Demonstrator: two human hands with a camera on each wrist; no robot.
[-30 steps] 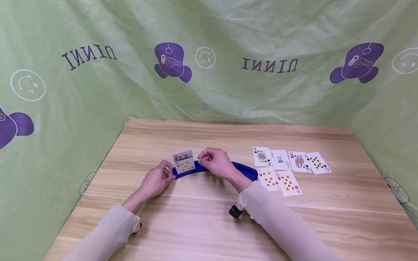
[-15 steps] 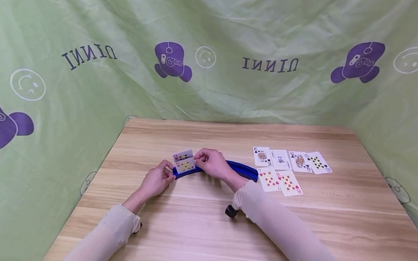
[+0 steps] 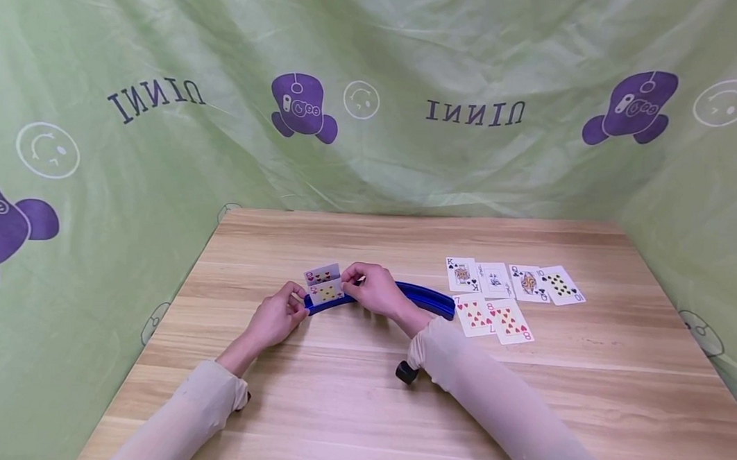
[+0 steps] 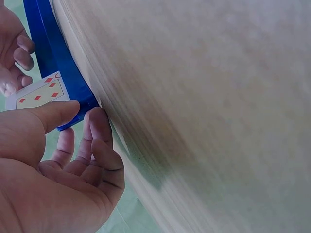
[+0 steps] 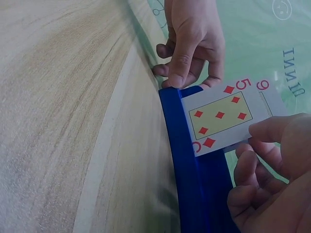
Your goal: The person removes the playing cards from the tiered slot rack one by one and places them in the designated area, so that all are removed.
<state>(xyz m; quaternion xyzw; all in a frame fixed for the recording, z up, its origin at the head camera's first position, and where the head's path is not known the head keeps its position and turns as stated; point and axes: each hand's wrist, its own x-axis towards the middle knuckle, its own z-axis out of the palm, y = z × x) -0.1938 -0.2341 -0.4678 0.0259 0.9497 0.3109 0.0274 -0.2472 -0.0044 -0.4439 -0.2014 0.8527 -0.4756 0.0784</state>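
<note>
A curved blue card holder [image 3: 427, 299] lies on the table, bowing away from me. The five of diamonds [image 5: 220, 115] stands in the slot near its left end, face toward me. Behind it, a red nine [image 3: 323, 276] stands taller, mostly covered in the right wrist view. My left hand [image 3: 274, 315] grips the holder's left end, thumb on the front and fingers behind. With thumb and index finger, my right hand [image 3: 374, 289] pinches the five's upper right corner; its other fingers curl behind the card. The right hand hides the middle of the holder in the head view.
At the right, a king [image 3: 462, 275], a pale picture card [image 3: 494, 281], a queen [image 3: 528, 284] and a ten [image 3: 561, 286] lie face up. A seven of hearts [image 3: 473, 315] and eight of hearts [image 3: 509, 321] overlap below. Green cloth [image 3: 397, 169] hangs around the table.
My right hand has moved slightly left along the holder, its fingertips coming from beside the five of diamonds onto its right edge. The left hand stays at the holder's end.
</note>
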